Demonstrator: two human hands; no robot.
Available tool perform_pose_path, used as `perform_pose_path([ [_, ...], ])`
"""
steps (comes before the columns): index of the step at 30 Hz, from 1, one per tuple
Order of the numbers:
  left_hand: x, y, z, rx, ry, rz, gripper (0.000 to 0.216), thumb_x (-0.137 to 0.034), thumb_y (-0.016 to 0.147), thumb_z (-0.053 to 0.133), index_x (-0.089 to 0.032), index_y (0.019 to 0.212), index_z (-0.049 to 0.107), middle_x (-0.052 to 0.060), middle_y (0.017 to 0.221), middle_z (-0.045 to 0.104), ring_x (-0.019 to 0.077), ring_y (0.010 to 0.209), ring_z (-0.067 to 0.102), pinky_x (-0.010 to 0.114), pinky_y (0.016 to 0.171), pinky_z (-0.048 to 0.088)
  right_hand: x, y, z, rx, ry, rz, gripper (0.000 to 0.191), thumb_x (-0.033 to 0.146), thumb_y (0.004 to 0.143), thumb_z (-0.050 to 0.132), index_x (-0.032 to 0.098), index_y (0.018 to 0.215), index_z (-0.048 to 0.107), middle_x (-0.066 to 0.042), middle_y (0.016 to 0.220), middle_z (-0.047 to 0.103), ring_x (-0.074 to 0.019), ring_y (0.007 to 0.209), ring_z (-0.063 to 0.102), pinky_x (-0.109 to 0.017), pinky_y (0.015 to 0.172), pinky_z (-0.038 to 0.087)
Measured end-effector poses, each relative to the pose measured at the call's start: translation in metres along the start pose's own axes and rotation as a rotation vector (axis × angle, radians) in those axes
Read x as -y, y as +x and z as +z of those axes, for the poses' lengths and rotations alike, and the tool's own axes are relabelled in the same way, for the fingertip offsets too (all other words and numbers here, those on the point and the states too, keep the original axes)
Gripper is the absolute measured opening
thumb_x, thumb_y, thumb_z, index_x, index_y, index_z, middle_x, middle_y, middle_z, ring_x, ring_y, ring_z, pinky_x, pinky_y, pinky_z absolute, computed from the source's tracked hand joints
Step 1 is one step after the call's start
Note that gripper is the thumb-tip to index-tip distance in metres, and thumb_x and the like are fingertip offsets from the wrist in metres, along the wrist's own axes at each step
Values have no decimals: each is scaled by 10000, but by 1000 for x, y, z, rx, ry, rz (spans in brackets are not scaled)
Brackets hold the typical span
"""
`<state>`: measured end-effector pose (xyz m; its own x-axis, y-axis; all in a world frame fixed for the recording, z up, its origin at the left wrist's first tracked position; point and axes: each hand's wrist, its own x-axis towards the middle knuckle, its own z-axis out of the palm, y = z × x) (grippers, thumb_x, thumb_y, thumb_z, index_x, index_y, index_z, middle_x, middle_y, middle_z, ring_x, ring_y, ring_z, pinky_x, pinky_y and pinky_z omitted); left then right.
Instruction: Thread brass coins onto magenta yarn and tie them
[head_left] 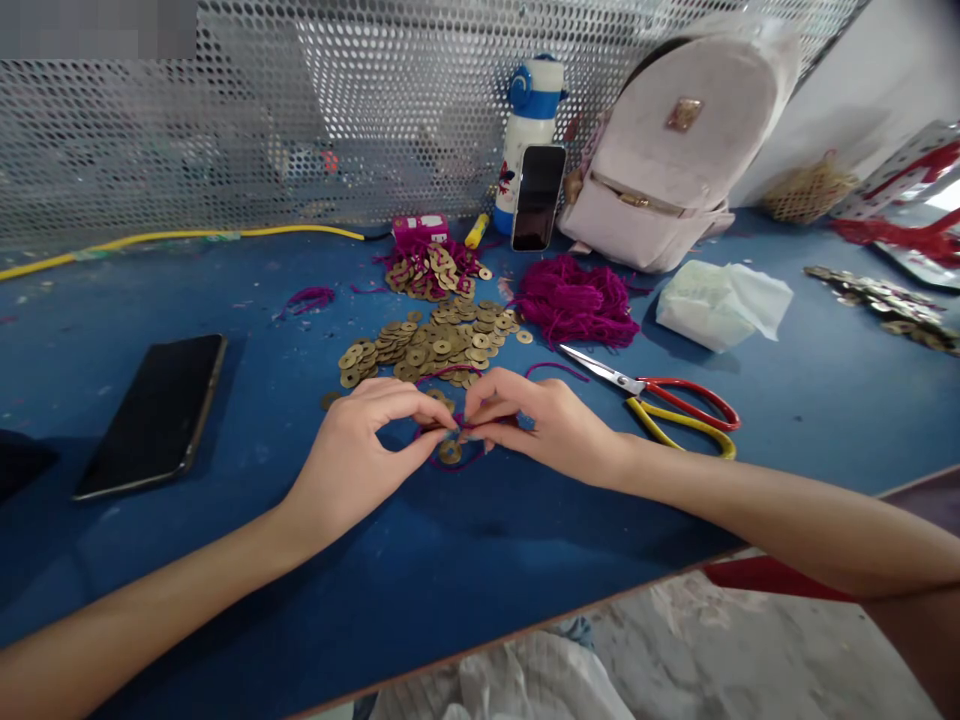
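My left hand (356, 455) and my right hand (544, 428) meet over the blue table, thumbs and fingertips pinched together on a thin purple cord (450, 470). A brass-coloured coin (450, 452) with a hole hangs or lies at the cord just under my fingertips; whether it is threaded I cannot tell. Just beyond my hands is a heap of similar holed coins (439, 335). Behind that lies a bundle of coins with purple cords tied to them (435, 270). A skein of purple cord (577, 300) sits to the right of the heap.
Scissors (637, 385) with red and yellow handles lie right of my hands. A phone (154, 415) lies at left; another phone (538, 198) leans on a bottle (529, 130). A backpack (675, 150), a tissue pack (720, 305) and a yellow cable (187, 236) are further back.
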<state>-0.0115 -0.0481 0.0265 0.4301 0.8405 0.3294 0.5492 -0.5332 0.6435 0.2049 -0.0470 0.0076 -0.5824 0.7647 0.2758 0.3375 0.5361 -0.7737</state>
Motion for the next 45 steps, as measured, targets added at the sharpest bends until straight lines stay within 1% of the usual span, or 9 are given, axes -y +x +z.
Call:
perform_pose_path([
  [7, 4, -1, -3, -19, 10, -36, 61, -206, 791, 692, -232, 751, 730, -38, 733, 713, 160, 754, 646, 293, 785, 465, -5, 0, -2, -22, 36, 23, 145, 181, 893, 659, 199, 990, 553, 8, 832, 769, -133, 741, 735, -221, 708, 523],
  [12, 5, -2, 1, 7, 19, -62, 154, -177, 770, 704, -250, 897, 753, -35, 778, 743, 181, 808, 665, 315, 819, 459, -5, 0, 0, -45, 30, 25, 201, 171, 877, 672, 206, 983, 505, 32, 754, 739, -119, 652, 703, -208, 638, 498],
  [18, 2, -3, 6, 5, 46, 44, 97, -161, 799, 676, -229, 776, 740, -38, 740, 727, 157, 748, 646, 304, 793, 451, -2, -2, 5, -13, 52, 37, 204, 195, 882, 667, 213, 928, 469, 28, 751, 718, -128, 678, 704, -220, 669, 507],
  [24, 6, -2, 1, -11, 77, 58, 45, -186, 798, 710, -216, 770, 726, -43, 714, 706, 147, 718, 634, 297, 804, 441, -6, 0, 2, -4, 93, 37, 127, 197, 882, 665, 197, 940, 552, 16, 780, 711, -118, 694, 701, -212, 674, 524],
  [28, 12, -1, -2, -47, 118, 47, 44, -210, 810, 700, -223, 779, 727, -33, 755, 729, 164, 764, 649, 308, 833, 434, -10, 3, -3, 12, 3, -47, 19, 173, 898, 648, 187, 901, 661, -1, 817, 721, -114, 725, 686, -213, 695, 521],
  [32, 18, 0, -2, -65, 139, 13, 29, -236, 807, 696, -233, 803, 724, -27, 792, 747, 180, 802, 663, 322, 850, 439, -13, 4, -2, 27, -106, -176, 101, 197, 921, 622, 189, 951, 718, -45, 943, 723, -149, 893, 679, -262, 825, 537],
  [36, 17, 1, 1, -48, 144, 27, 49, -245, 817, 671, -239, 820, 719, -31, 789, 749, 178, 781, 669, 337, 866, 441, -15, 3, 4, 53, -233, -261, 171, 245, 937, 596, 182, 1042, 716, -82, 1032, 708, -186, 973, 652, -320, 873, 537],
  [40, 15, 2, 1, -43, 152, 15, 50, -236, 814, 661, -242, 815, 710, -28, 782, 747, 180, 771, 664, 348, 878, 442, -16, 2, 9, 90, -311, -266, 205, 286, 948, 573, 172, 1057, 704, -100, 1042, 686, -207, 981, 634, -356, 879, 537],
  [45, 15, 1, 1, -50, 147, 20, 42, -232, 810, 668, -240, 800, 708, -26, 762, 738, 176, 755, 654, 344, 861, 443, -12, 4, 9, 100, -271, -174, 141, 272, 923, 618, 191, 1012, 691, -77, 1015, 676, -197, 985, 617, -333, 870, 531],
])
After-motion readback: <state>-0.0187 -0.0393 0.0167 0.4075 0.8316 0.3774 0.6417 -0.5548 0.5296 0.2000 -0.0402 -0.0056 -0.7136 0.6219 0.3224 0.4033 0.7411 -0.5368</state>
